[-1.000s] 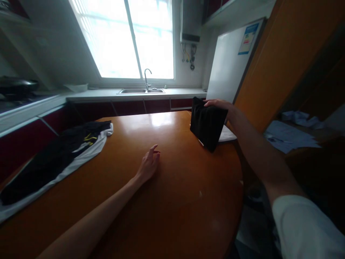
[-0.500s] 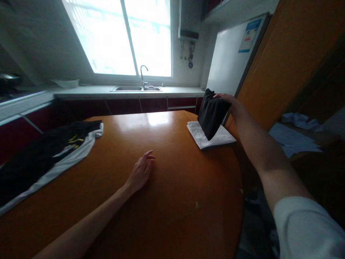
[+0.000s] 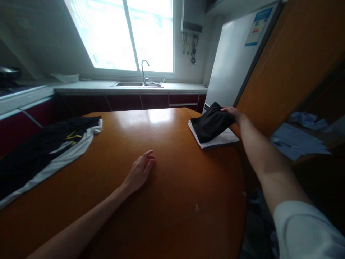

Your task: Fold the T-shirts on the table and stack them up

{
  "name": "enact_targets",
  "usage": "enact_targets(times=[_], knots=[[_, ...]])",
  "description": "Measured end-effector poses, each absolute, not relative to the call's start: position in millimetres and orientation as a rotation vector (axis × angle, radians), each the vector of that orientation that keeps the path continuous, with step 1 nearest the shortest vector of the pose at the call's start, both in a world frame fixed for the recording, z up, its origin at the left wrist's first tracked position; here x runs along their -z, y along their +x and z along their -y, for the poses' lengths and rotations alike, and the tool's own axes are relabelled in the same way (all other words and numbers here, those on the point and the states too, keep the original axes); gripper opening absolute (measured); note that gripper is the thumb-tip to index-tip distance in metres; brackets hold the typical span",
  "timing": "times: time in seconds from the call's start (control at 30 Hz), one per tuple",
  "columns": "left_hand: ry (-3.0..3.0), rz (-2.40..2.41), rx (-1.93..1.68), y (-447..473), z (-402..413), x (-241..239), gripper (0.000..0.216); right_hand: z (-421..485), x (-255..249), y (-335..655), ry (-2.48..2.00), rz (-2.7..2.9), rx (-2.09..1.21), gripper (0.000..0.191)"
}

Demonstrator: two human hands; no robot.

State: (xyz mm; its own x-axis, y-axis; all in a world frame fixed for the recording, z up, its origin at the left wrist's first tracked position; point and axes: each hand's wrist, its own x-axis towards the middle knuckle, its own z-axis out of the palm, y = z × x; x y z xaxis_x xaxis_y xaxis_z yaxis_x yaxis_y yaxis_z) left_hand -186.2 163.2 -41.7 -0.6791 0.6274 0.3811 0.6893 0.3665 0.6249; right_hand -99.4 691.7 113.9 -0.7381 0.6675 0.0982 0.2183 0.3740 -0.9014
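Table (image 3: 172, 201): right grip (image 3: 233, 111) pinches 1 black cloth (image 3: 210, 124) on 1 white cloth (image 3: 225, 138) (left grip (image 3: 139, 170) loose, empty).

No words, brands or numbers can be read. Near the upper right corner of the tall, glossy white refrigerator (image 3: 229, 61) is a rectangular paper label (image 3: 258, 27), blue along its top and bottom, with small coloured marks between, one of them red, its print too small to make out. Well to the left of that refrigerator, the black-and-white cloth garment (image 3: 29, 147) on the glossy orange-brown wooden tabletop (image 3: 172, 172) bears yellow strokes (image 3: 74, 137), not legible as letters.
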Motion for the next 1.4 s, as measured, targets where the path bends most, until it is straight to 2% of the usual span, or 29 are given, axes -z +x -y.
enact_targets(times=[0.17,0.37,0.9,1.03,1.23,1.4], knots=[[-1.227,2.530,1.185,-187,-162,42,0.048,-713,-75,-85,-0.970,2.136,-1.332,0.030],[-1.250,2.530,1.116,-188,-162,42,0.046,-739,-62,-88,-1.029,2.163,-1.238,0.034],[-1.290,2.537,1.091,-187,-163,40,0.045,-738,-36,-98,-0.957,2.462,-0.502,0.030],[-1.309,2.540,1.088,-187,-162,42,0.045,-701,-36,-96,-0.777,2.498,-0.317,0.027],[-1.330,2.525,1.076,-186,-163,43,0.044,-641,-28,-53,-0.097,2.653,-0.066,0.022],[-1.350,2.517,1.049,-185,-164,41,0.044,-640,-24,-12,-0.005,2.727,0.163,0.021]])
